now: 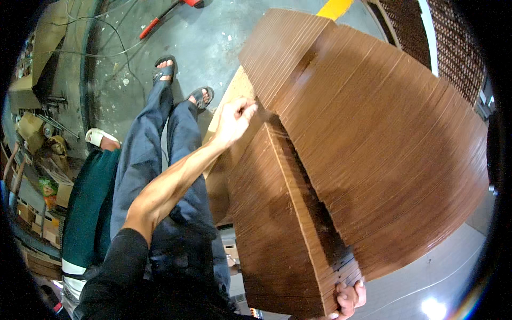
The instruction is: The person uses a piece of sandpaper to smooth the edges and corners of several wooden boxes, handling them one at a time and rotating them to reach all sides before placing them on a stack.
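Large brown wood-grain panels (pixel 384 138) fill the middle and right of the head view. A narrower brown panel (pixel 272 224) stands beside them, its pale edge facing a long dark gap. My left hand (pixel 236 121) is closed at the upper end of this gap, thumb against curled fingers; what they pinch, if anything, is hidden. At the lower end, my right hand (pixel 349 298) has its fingers curled round the end of the narrower panel. Next to those fingers is a small grey slotted piece (pixel 346 266). The right forearm is hidden behind the narrower panel.
Another person's green trouser leg (pixel 90 197) and white sandal (pixel 96 136) are close on my left. A red-handled tool (pixel 160 21) and cables (pixel 114 53) lie on the grey floor. Cardboard boxes (pixel 32 128) crowd the left side; a yellow strip (pixel 335 8) shows behind the panels.
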`<state>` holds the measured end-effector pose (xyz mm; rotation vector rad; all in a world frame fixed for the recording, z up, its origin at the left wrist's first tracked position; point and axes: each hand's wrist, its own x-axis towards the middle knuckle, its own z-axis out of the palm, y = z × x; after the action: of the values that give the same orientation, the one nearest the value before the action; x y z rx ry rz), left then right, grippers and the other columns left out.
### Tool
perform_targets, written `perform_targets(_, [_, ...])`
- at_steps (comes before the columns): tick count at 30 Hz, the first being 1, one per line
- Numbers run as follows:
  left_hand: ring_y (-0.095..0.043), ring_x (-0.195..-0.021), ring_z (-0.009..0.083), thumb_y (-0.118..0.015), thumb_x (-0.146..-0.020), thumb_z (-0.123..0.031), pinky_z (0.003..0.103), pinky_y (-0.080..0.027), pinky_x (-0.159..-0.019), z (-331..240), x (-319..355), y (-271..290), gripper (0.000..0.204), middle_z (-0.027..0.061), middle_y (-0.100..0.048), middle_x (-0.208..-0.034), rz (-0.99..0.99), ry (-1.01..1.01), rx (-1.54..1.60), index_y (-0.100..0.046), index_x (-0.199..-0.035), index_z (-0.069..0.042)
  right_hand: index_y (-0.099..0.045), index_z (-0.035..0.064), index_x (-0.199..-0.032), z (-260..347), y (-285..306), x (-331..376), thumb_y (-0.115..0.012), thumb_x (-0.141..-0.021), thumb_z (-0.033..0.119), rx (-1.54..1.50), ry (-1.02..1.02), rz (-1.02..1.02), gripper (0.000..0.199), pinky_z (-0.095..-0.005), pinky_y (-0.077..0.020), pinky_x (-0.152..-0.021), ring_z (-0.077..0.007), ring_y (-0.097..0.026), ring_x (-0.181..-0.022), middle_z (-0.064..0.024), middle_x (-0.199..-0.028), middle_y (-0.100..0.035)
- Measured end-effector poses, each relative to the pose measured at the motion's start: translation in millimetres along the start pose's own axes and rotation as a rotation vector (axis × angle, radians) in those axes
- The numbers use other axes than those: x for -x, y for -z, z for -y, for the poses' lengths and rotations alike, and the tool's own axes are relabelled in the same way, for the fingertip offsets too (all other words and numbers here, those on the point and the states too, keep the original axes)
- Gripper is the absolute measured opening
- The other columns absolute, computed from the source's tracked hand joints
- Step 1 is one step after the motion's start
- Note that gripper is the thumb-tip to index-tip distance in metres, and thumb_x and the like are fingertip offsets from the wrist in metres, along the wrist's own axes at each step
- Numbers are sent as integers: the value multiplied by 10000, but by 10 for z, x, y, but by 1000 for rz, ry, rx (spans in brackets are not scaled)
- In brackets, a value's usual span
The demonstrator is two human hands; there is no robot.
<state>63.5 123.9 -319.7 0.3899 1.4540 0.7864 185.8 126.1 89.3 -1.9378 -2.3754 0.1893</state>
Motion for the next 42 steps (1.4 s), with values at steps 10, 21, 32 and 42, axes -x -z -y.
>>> perform_targets(10, [-596,-705,137,-686,-907,-96,299,-475,-632,-158,245,-34,91,73,-659,-784,55,-256,3,-712,-886,-11,-580,23,-1093,-32,39,-85,-384,-1029,322,-10,-4,59,363,-498,-424,-976,-277,-595,-929,-157,-944,-704])
perform_targets(21, [-537,-667,125,-681,-899,-67,286,-425,-583,-7,179,-35,84,60,-634,-770,16,-475,39,-717,-927,3,-577,28,-1100,-57,-5,-136,-381,-1031,324,-9,2,98,362,-501,-421,-977,-276,-593,-934,-156,-953,-702])
perform_targets(32, [-619,-757,219,-655,-918,-71,324,-486,-706,-151,80,188,142,111,-626,-807,207,-286,-184,-694,-1000,39,-573,32,-1108,-66,9,-98,-379,-1032,327,-28,-13,101,361,-504,-419,-978,-275,-592,-940,-155,-961,-701])
perform_targets(42, [-631,-792,176,-650,-924,-51,302,-492,-719,-270,202,60,119,85,-662,-827,159,-182,-70,-707,-991,31,-570,36,-1115,-36,40,-75,-376,-1033,329,-47,-49,128,360,-507,-416,-979,-275,-591,-945,-154,-969,-699])
